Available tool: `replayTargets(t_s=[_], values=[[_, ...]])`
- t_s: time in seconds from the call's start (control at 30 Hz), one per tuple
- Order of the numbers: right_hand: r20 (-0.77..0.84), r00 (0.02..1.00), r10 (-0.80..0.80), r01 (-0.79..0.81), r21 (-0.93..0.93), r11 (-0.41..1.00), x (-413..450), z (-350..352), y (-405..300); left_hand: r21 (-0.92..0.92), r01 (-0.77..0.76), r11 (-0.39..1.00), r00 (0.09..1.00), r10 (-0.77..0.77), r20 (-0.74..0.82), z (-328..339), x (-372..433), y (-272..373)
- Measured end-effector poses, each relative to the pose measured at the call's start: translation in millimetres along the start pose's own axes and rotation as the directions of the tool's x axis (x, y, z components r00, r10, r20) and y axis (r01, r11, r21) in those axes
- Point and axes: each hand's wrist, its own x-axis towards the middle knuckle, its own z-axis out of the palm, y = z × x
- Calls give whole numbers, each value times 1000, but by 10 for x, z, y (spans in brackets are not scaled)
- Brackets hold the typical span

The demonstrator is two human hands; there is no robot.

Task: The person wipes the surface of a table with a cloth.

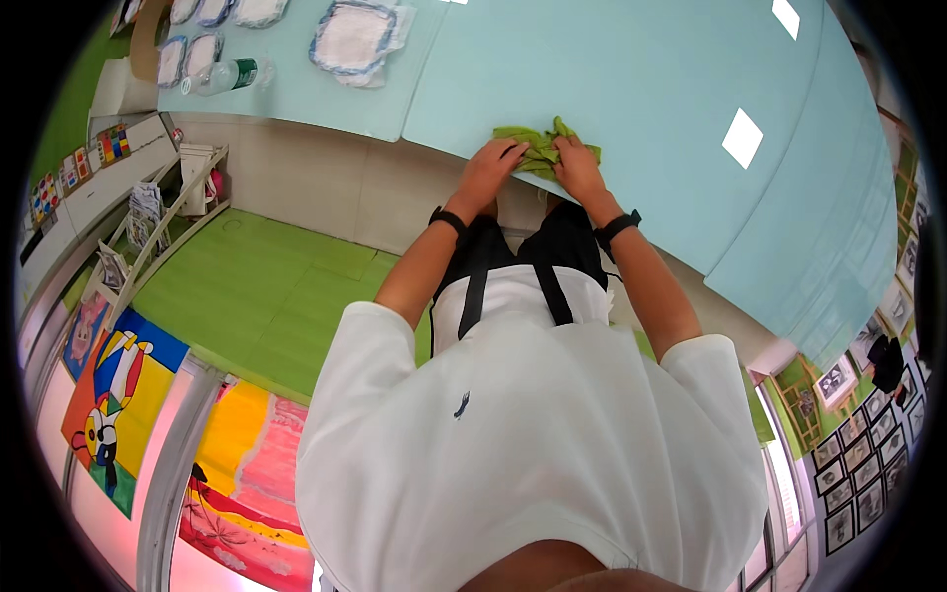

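A crumpled green cloth lies at the near edge of a pale blue tabletop, part of it draping over that edge. My left hand rests on the cloth's left side, its fingers bent over the fabric. From the right, my right hand pinches a bunched fold of the same cloth between thumb and fingers. Both hands are close together, just in front of my body. The fingertips of the left hand are partly lost in the folds.
To the left on the table lie a clear plastic bottle on its side and several plastic-wrapped white packs with blue edges. A slanted rack with papers stands on the green floor. At far right, a person in black is near framed pictures.
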Motion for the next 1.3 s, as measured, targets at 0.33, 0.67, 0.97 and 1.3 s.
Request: replayTargets(t_s=[0.33,0.67,0.97,1.3], values=[[55,977,-207,206,22,978,821,409,-1131,236,267,934,963,-264,-46,-670,-484,-440],[-24,940,-340,341,75,937,1327,727,-1486,76,420,904,907,-420,-10,-1036,-125,-835],[161,920,-358,360,14,933,797,650,-1380,183,330,926,911,-363,195,-1004,-604,-538],[137,956,-260,265,-21,964,1293,49,-995,236,245,940,926,-299,232,-703,181,-725]])
